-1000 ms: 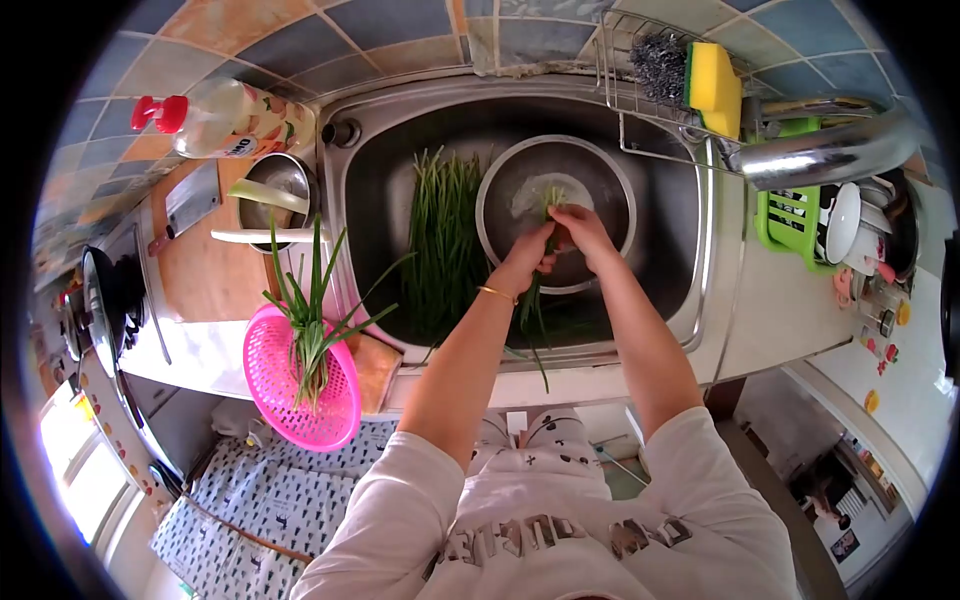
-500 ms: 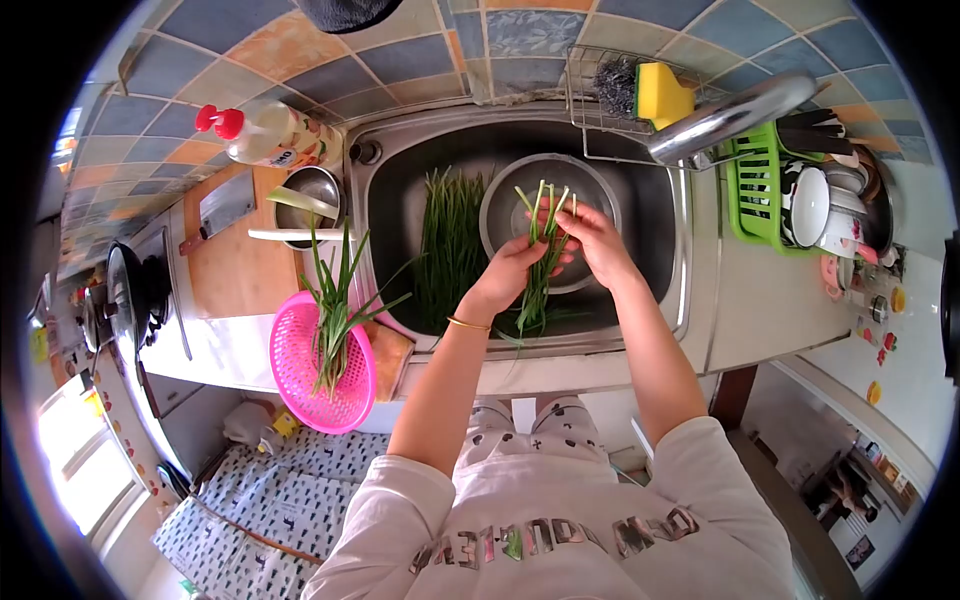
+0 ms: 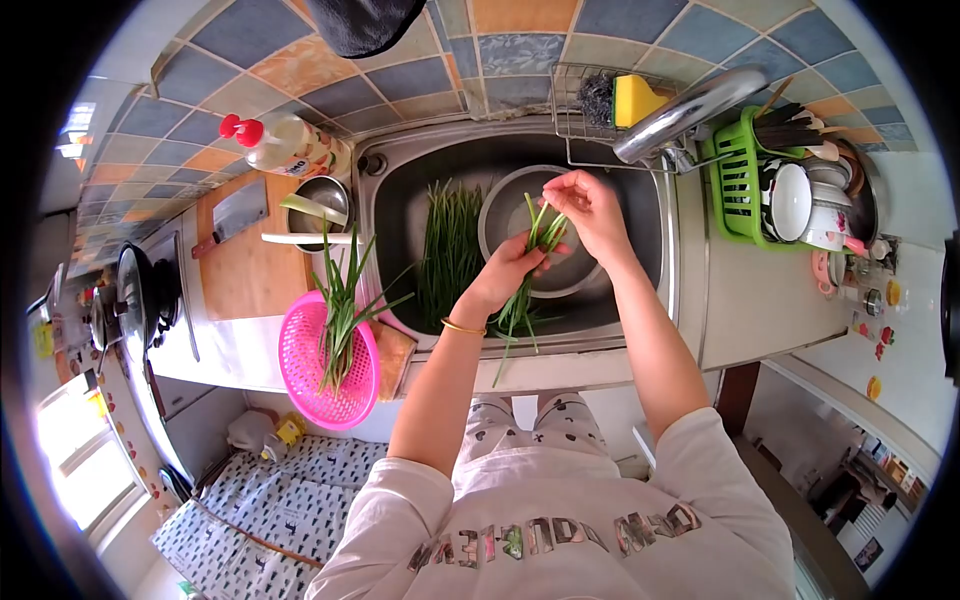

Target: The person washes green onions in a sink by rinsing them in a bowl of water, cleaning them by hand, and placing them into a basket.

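My left hand [image 3: 512, 268] is closed around a small bunch of green stalks [image 3: 518, 308], their pale ends pointing up and their leaves hanging over the sink's front edge. At the pale ends, my right hand [image 3: 588, 212] has its fingers pinched together; what they hold is too small to make out. Below both hands a round metal bowl [image 3: 497, 215] stands in the sink [image 3: 400, 170]. More long green leaves [image 3: 450, 245] lie in the sink to the left of the bowl.
A pink basket [image 3: 300, 345] with greens stands at the left, near a cutting board [image 3: 240, 270] with a cleaver [image 3: 240, 208]. The faucet [image 3: 690, 110] reaches over the back right, beside a green dish rack [image 3: 735, 185].
My right hand has moved up and away from my left, to the tips of the stalks. The bunch in my left hand has tilted. The whole view has shifted slightly.
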`<move>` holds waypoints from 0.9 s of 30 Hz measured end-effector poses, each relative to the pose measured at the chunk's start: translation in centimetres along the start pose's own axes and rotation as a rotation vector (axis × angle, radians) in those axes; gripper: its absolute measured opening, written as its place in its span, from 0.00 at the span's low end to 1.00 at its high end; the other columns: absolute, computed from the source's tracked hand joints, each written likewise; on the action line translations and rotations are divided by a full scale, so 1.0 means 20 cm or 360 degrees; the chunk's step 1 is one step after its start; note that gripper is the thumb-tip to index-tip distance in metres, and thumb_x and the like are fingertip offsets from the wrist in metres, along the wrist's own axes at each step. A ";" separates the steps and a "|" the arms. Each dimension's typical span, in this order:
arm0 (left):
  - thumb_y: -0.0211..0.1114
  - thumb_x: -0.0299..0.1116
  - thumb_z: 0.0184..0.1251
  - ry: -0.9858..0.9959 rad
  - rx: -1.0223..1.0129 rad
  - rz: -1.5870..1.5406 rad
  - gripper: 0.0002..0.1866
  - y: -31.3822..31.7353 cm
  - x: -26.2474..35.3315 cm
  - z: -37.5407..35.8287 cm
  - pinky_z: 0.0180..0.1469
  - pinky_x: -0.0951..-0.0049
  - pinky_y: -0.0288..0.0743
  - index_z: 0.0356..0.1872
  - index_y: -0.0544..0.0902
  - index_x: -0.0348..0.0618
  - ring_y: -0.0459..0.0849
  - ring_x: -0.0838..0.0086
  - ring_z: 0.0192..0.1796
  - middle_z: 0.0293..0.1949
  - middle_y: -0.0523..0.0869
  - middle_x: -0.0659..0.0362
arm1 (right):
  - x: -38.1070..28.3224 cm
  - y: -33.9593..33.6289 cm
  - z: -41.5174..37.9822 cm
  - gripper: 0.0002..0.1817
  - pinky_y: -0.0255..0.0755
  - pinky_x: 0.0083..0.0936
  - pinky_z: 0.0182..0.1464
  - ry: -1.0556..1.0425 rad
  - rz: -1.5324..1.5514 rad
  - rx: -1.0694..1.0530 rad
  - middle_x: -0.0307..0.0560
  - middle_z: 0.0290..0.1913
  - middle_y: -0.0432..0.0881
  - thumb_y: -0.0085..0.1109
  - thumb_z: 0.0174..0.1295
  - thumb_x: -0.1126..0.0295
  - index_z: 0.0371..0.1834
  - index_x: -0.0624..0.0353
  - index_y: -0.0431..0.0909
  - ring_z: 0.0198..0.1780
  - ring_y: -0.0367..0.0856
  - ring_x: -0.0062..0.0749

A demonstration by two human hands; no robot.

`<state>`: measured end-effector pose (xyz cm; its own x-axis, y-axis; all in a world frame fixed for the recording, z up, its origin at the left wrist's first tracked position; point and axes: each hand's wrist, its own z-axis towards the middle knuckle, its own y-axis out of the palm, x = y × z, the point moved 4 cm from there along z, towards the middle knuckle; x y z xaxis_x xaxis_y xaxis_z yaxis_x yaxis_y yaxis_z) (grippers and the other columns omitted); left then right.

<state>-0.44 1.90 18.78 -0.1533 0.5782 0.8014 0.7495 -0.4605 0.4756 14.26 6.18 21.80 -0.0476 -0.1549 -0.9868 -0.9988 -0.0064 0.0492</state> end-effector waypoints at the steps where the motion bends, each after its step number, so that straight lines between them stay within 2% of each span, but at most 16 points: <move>1: 0.48 0.25 0.74 0.0012 -0.0004 0.0001 0.15 -0.01 -0.01 0.00 0.44 0.77 0.68 0.58 0.73 0.36 0.70 0.81 0.38 0.49 0.82 0.59 | 0.01 -0.01 0.01 0.08 0.74 0.16 0.40 -0.0001 0.0010 -0.0017 0.42 0.38 0.83 0.62 0.63 0.74 0.43 0.62 0.77 0.40 0.83 0.22; 6: 0.49 0.25 0.73 -0.0003 -0.0061 0.0001 0.16 -0.04 0.00 -0.04 0.42 0.79 0.66 0.58 0.74 0.36 0.66 0.82 0.35 0.46 0.82 0.62 | 0.04 -0.04 0.03 0.05 0.74 0.17 0.42 0.0018 -0.0088 -0.0016 0.40 0.35 0.83 0.62 0.62 0.75 0.38 0.63 0.77 0.39 0.82 0.22; 9: 0.49 0.25 0.73 -0.0080 -0.0103 0.0036 0.16 -0.07 -0.01 -0.04 0.41 0.80 0.65 0.58 0.74 0.36 0.65 0.83 0.34 0.45 0.81 0.62 | 0.01 -0.03 0.01 0.05 0.74 0.19 0.41 -0.0269 -0.0523 0.0010 0.39 0.34 0.83 0.62 0.62 0.76 0.39 0.62 0.77 0.37 0.81 0.21; 12: 0.50 0.25 0.72 -0.0175 -0.0147 0.0026 0.17 -0.09 0.00 -0.05 0.39 0.81 0.65 0.59 0.73 0.36 0.64 0.83 0.33 0.45 0.81 0.62 | 0.02 -0.02 0.00 0.06 0.72 0.19 0.40 -0.0364 -0.0584 -0.0033 0.38 0.33 0.82 0.61 0.62 0.77 0.41 0.60 0.76 0.34 0.79 0.20; 18: 0.50 0.25 0.71 -0.0251 -0.0228 -0.0133 0.19 -0.13 -0.07 -0.04 0.38 0.82 0.63 0.62 0.70 0.37 0.64 0.83 0.33 0.41 0.77 0.65 | 0.26 -0.09 -0.01 0.10 0.71 0.17 0.39 0.0356 0.0526 0.0263 0.36 0.32 0.82 0.63 0.60 0.76 0.44 0.56 0.77 0.35 0.81 0.21; 20: 0.51 0.26 0.72 -0.0320 -0.0312 -0.0115 0.19 -0.13 -0.10 -0.03 0.37 0.81 0.63 0.63 0.70 0.38 0.64 0.83 0.32 0.38 0.75 0.66 | 0.33 -0.15 0.00 0.11 0.72 0.20 0.38 0.0453 0.0655 0.0384 0.36 0.32 0.82 0.64 0.59 0.73 0.45 0.55 0.78 0.36 0.82 0.22; 23: 0.49 0.25 0.72 -0.0336 -0.0100 -0.0191 0.19 -0.17 -0.12 -0.06 0.40 0.79 0.65 0.62 0.70 0.38 0.65 0.80 0.33 0.37 0.71 0.66 | 0.41 -0.23 0.00 0.09 0.72 0.21 0.37 0.0506 0.0533 0.0480 0.37 0.32 0.81 0.62 0.61 0.73 0.45 0.56 0.78 0.34 0.81 0.22; 26: 0.46 0.22 0.73 0.0146 0.0348 -0.0162 0.19 -0.25 -0.10 -0.01 0.44 0.75 0.66 0.63 0.68 0.39 0.67 0.77 0.37 0.39 0.72 0.64 | 0.65 -0.36 0.01 0.08 0.72 0.22 0.37 0.0497 0.0215 0.0481 0.39 0.30 0.80 0.58 0.63 0.75 0.44 0.57 0.79 0.31 0.80 0.23; 27: 0.45 0.21 0.73 0.0243 0.0414 -0.0199 0.19 -0.29 -0.08 0.01 0.50 0.73 0.67 0.63 0.68 0.42 0.72 0.74 0.45 0.41 0.72 0.62 | 0.74 -0.40 0.01 0.09 0.73 0.23 0.37 0.0517 -0.0024 0.0468 0.40 0.29 0.79 0.57 0.62 0.76 0.44 0.57 0.78 0.31 0.79 0.25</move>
<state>-4.34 3.83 14.72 -0.3346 0.5026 0.7971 0.8552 -0.1932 0.4809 21.58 4.20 6.72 -0.0732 -0.4599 -0.8849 -0.9630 0.2634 -0.0572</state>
